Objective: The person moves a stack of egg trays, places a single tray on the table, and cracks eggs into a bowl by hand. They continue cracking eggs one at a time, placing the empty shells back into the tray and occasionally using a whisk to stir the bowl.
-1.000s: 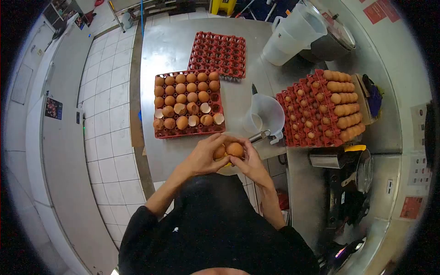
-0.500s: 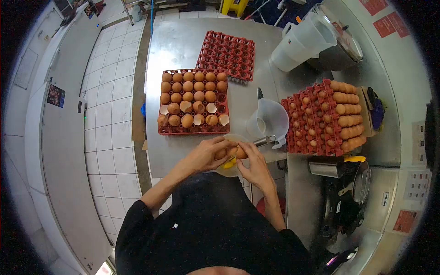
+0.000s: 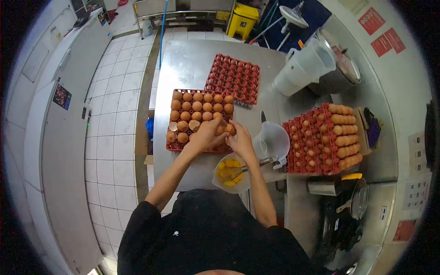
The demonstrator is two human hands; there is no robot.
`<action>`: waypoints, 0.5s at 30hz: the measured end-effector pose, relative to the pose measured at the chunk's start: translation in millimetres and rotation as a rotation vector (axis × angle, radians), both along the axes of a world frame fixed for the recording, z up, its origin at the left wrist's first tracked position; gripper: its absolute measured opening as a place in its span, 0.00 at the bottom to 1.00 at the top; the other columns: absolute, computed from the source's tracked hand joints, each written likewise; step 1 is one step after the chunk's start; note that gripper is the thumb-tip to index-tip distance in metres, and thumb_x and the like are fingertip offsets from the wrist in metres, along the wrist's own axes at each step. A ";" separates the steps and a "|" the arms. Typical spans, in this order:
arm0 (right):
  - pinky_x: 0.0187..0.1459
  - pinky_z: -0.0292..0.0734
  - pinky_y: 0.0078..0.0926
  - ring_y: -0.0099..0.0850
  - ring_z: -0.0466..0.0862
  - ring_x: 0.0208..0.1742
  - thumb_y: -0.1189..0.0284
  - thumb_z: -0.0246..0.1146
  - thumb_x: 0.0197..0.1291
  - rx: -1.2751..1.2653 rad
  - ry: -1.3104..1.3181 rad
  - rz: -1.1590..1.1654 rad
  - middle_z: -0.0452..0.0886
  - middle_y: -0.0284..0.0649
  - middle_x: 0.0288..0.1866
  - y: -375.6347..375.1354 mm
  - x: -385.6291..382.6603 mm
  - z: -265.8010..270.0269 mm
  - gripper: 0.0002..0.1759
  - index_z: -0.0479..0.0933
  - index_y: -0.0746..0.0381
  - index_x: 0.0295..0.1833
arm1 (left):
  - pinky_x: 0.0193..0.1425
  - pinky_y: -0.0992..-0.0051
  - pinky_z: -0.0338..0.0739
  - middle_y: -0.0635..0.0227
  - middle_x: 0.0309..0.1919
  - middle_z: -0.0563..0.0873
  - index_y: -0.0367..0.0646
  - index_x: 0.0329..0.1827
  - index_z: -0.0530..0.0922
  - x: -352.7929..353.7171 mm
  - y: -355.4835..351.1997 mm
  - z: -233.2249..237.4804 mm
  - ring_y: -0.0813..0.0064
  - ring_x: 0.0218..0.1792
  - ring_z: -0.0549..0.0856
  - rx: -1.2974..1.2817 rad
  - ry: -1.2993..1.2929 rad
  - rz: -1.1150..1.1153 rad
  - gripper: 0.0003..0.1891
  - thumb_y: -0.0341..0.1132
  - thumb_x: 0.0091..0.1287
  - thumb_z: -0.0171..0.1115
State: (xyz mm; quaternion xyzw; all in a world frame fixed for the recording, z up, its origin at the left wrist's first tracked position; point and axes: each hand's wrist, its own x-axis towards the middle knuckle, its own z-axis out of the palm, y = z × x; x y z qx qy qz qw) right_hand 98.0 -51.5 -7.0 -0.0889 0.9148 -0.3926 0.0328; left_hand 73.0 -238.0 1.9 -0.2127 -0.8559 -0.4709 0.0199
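Both the left hand (image 3: 207, 134) and right hand (image 3: 240, 142) pinch one eggshell (image 3: 229, 129) above the egg tray (image 3: 171, 147); its axis is hidden.

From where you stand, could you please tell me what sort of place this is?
Probably a commercial kitchen or bakery prep area: a stainless steel table on a tiled floor, stacked red trays of eggs, a large plastic jug, and a bowl of cracked eggs.
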 end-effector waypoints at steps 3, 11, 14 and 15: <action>0.74 0.67 0.46 0.57 0.72 0.72 0.73 0.65 0.61 0.117 -0.019 0.019 0.69 0.61 0.74 2.9 -27.9 -37.3 0.37 0.65 0.68 0.76 | 0.48 0.61 0.81 0.51 0.41 0.88 0.36 0.51 0.77 0.2 -11.8 -9.8 0.55 0.44 0.88 -0.083 0.067 -0.015 0.19 0.36 0.62 0.74; 0.59 0.76 0.48 0.55 0.81 0.59 0.58 0.61 0.68 0.142 -0.013 -0.122 0.82 0.61 0.54 -15.6 -61.0 -17.4 0.30 0.73 0.69 0.67 | 0.53 0.62 0.81 0.52 0.44 0.89 0.38 0.52 0.77 95.6 -55.8 25.2 0.55 0.48 0.89 0.204 -0.237 0.296 0.20 0.44 0.68 0.71; 0.56 0.78 0.50 0.57 0.83 0.55 0.59 0.62 0.68 0.192 -0.043 -0.120 0.84 0.62 0.50 -43.4 -79.7 -15.5 0.28 0.73 0.69 0.65 | 0.54 0.62 0.81 0.53 0.43 0.89 0.39 0.52 0.76 110.6 -63.7 12.5 0.55 0.46 0.89 0.260 -0.386 0.332 0.18 0.43 0.70 0.68; 0.54 0.79 0.51 0.58 0.84 0.52 0.60 0.63 0.67 0.268 -0.037 -0.104 0.85 0.61 0.48 -51.1 -81.5 -14.9 0.28 0.73 0.68 0.65 | 0.54 0.62 0.81 0.53 0.43 0.89 0.39 0.52 0.76 114.2 -64.5 14.2 0.55 0.46 0.89 0.257 -0.386 0.332 0.18 0.43 0.70 0.68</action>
